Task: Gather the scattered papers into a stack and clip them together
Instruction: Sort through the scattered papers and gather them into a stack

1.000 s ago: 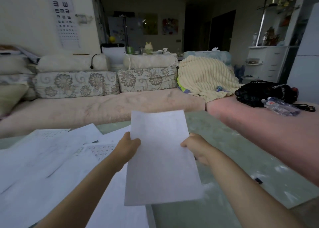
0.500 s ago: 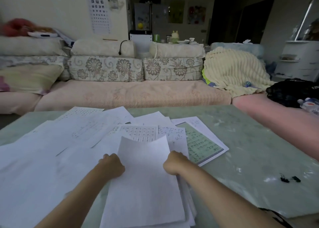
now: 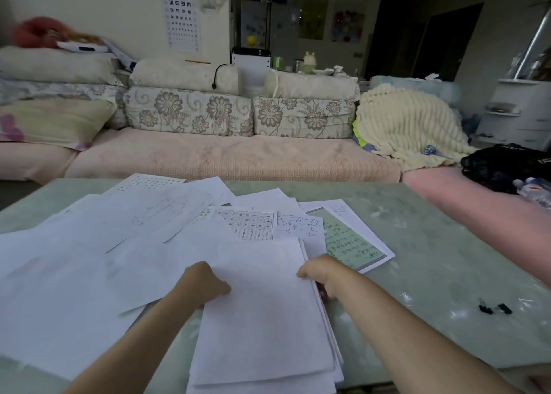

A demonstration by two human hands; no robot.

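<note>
Left hand: my left hand [image 3: 205,283] pinches the left edge of the top sheet.
Right hand: my right hand [image 3: 320,274] grips the right edge, thumb on top.
Stack: the stack [image 3: 262,328] lies between my hands on the near middle of the table [image 3: 432,238].
Loose papers: scattered papers [image 3: 89,259] overlap to the left and far side; a green sheet [image 3: 348,241] lies just right.
Clips: binder clips [image 3: 495,307] sit well to the right.

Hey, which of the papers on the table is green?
The green-panelled sheet at the right end of the spread, just beyond the right hand; the other papers look white.
</note>
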